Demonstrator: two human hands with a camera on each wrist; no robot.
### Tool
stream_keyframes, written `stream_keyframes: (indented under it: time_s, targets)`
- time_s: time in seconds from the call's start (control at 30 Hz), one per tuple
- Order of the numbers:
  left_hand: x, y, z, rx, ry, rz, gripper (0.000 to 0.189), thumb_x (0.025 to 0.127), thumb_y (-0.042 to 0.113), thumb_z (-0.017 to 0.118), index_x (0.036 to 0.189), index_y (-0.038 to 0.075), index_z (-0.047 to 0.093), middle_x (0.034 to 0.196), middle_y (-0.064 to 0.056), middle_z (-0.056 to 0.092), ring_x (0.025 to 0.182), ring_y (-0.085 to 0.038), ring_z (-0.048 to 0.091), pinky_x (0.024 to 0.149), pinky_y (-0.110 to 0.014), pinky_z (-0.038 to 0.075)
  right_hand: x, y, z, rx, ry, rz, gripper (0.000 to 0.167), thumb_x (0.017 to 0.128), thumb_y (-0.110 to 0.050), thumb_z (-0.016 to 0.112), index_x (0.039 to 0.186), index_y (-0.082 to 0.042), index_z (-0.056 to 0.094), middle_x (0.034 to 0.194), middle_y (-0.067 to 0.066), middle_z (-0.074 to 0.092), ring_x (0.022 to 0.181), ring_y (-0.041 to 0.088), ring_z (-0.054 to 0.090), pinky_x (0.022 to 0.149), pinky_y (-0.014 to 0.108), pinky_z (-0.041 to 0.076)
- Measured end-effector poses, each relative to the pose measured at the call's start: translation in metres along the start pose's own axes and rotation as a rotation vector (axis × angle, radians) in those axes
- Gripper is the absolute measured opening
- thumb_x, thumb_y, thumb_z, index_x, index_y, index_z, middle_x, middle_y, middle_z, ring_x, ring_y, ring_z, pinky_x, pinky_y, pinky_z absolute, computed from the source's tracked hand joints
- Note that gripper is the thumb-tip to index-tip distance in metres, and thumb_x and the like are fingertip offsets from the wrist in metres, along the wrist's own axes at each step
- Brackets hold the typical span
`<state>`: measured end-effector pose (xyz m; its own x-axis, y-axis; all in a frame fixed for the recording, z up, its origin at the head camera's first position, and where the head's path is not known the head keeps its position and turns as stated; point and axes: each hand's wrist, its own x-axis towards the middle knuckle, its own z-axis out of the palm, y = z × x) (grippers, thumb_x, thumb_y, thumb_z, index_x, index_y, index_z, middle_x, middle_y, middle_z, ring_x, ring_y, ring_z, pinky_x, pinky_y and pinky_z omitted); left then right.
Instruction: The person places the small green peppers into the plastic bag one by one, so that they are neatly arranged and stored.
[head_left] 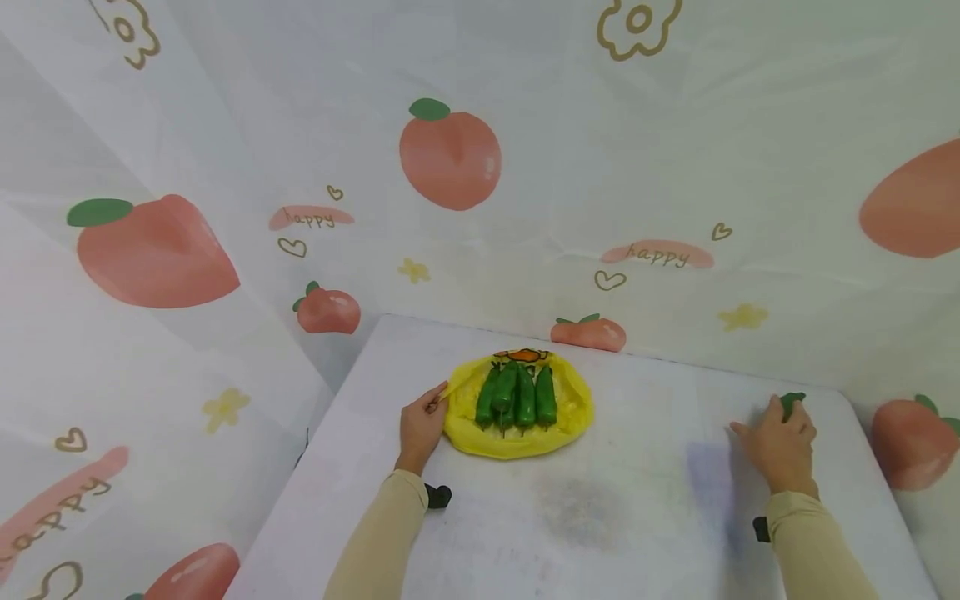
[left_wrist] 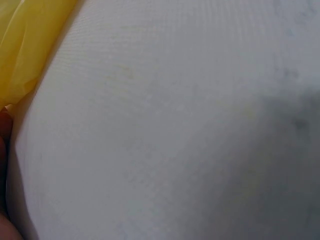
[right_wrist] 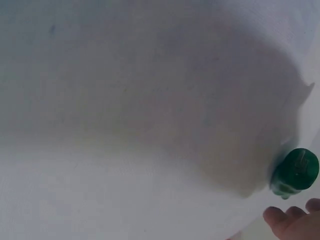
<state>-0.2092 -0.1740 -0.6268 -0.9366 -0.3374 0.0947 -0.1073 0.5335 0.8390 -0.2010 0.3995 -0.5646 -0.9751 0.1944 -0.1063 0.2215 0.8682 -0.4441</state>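
Observation:
In the head view, a yellow plastic bag [head_left: 491, 446] lies spread open on the table, an orange and black print at its far rim. Several green peppers [head_left: 526, 398] lie side by side inside it. My left hand [head_left: 422, 427] pinches the bag's left rim; a fold of yellow plastic [left_wrist: 25, 45] fills the upper left of the left wrist view. Far to the right, my right hand [head_left: 780, 446] is at a single green pepper [head_left: 792, 403], partly hidden behind the fingers. In the right wrist view the fingertips [right_wrist: 276, 216] are just apart from this pepper [right_wrist: 297, 170], thumb not visible.
The white table [head_left: 637, 467] has a greyish smudge near its middle. Behind it and on the left hangs a white cloth [head_left: 525, 250] printed with peaches and hearts. The lone pepper is close to the table's back right corner.

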Motion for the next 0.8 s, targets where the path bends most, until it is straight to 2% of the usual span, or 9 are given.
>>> stream_keyframes:
  time_s: [0.1,0.2,0.3,0.47,0.67,0.8]
  targets:
    - [0.0010,0.0000,0.0006,0.003,0.001,0.000,0.032,0.097,0.025,0.066,0.127,0.032,0.073,0.094,0.003,0.075,0.062,-0.010,0.049,0.058,-0.020,0.040,0.0033,0.0014,-0.0011,0.018,-0.035,0.036,0.092,0.104,-0.033,0.053,0.153,0.020,-0.004,0.151,0.053,-0.011,0.135,0.076,0.004,0.100,0.081,0.026]
    - [0.0005,0.0011,0.0001,-0.001,0.008,0.004,0.033,0.096,0.024,0.066,0.127,0.031,0.074,0.093,0.002,0.075,0.062,-0.011,0.049,0.058,-0.021,0.040,0.0051,0.0021,-0.0009,0.011,-0.046,0.022,0.091,0.105,-0.033,0.052,0.152,0.022,-0.003,0.148,0.056,-0.004,0.131,0.077,0.009,0.096,0.081,0.029]
    - [-0.0011,0.0018,-0.0002,-0.007,0.000,-0.002,0.033,0.096,0.023,0.066,0.127,0.031,0.074,0.095,0.001,0.075,0.063,-0.011,0.050,0.058,-0.021,0.041,0.0043,0.0038,0.0010,-0.015,-0.048,0.009,0.090,0.103,-0.031,0.054,0.149,0.027,0.003,0.142,0.059,0.003,0.125,0.079,0.014,0.091,0.079,0.033]
    - [-0.0016,0.0015,0.0022,-0.004,-0.004,0.009,0.033,0.096,0.023,0.065,0.127,0.031,0.074,0.098,0.000,0.075,0.065,-0.010,0.051,0.059,-0.021,0.041,0.0018,0.0051,-0.0003,-0.040,-0.014,-0.012,0.078,0.101,-0.021,0.057,0.142,0.032,0.017,0.132,0.062,0.011,0.114,0.079,0.022,0.081,0.076,0.038]
    - [-0.0008,-0.0006,0.0024,-0.007,0.003,0.011,0.033,0.096,0.023,0.066,0.127,0.032,0.074,0.096,0.001,0.075,0.063,-0.013,0.051,0.057,-0.021,0.041,0.0033,0.0031,-0.0041,-0.062,0.004,-0.015,0.065,0.100,-0.014,0.056,0.132,0.035,0.028,0.124,0.061,0.020,0.102,0.076,0.034,0.085,0.075,0.037]
    - [-0.0002,0.0004,0.0010,0.005,-0.004,0.008,0.033,0.097,0.023,0.066,0.128,0.031,0.073,0.096,0.001,0.075,0.063,-0.013,0.051,0.058,-0.021,0.041,0.0044,0.0008,-0.0079,-0.034,-0.033,0.038,0.056,0.097,-0.007,0.050,0.132,0.032,0.029,0.130,0.059,0.018,0.106,0.076,0.035,0.090,0.075,0.037]
